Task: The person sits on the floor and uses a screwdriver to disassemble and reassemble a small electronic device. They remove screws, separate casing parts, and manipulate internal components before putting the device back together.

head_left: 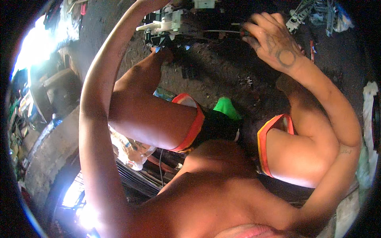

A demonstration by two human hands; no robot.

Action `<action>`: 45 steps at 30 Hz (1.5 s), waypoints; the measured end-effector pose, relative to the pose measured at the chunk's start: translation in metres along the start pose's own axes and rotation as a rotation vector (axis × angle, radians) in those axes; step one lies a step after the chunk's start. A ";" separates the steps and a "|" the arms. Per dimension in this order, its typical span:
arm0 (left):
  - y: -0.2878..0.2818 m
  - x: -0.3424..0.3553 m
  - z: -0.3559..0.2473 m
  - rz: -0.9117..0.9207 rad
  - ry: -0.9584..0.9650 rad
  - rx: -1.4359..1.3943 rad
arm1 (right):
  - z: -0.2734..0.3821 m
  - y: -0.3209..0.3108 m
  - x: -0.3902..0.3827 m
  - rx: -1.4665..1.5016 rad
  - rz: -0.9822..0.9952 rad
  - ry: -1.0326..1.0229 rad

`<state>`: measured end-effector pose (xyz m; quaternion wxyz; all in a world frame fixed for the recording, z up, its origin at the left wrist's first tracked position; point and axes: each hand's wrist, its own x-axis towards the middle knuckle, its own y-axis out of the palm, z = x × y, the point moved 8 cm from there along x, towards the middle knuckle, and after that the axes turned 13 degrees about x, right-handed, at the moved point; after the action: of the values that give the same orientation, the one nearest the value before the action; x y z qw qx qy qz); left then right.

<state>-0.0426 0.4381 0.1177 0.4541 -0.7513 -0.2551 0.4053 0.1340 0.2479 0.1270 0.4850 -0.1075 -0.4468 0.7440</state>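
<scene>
My left hand (158, 2) is mostly cut off by the top edge, so its fingers do not show. Just below it stands a pale grey plastic mechanism (168, 23) with dark parts underneath. At the upper right, my right hand (268, 37) is closed, its fingers curled in toward the thumb. Something dark, too blurred to name, seems to sit between those fingers. A thin pale rod (222, 31) runs from near the fingertips toward the mechanism. Whether the hand grips that rod cannot be made out.
Small bits (249, 81) lie on the dark ground between my legs. A grey mechanical part (295, 20) and a clear plastic bag (343, 23) are at the upper right, near a red pen-like stick (312, 51). Crumpled wrapping (133, 152) lies behind my left leg.
</scene>
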 end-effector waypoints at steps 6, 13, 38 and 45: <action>0.004 0.011 -0.006 -0.036 0.072 0.176 | -0.006 0.007 -0.005 -0.058 0.012 0.093; 0.001 0.005 -0.010 -0.011 -0.045 0.309 | -0.003 0.006 -0.002 0.001 0.038 0.125; -0.001 0.002 -0.008 -0.063 0.047 0.173 | -0.001 -0.004 0.005 0.074 0.065 0.116; 0.000 0.004 -0.005 0.008 -0.087 0.151 | 0.006 0.008 0.014 -0.132 0.100 -0.028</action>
<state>-0.0368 0.4387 0.1177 0.4964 -0.6976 -0.2402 0.4575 0.1180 0.2546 0.1283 0.4327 -0.1513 -0.4957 0.7377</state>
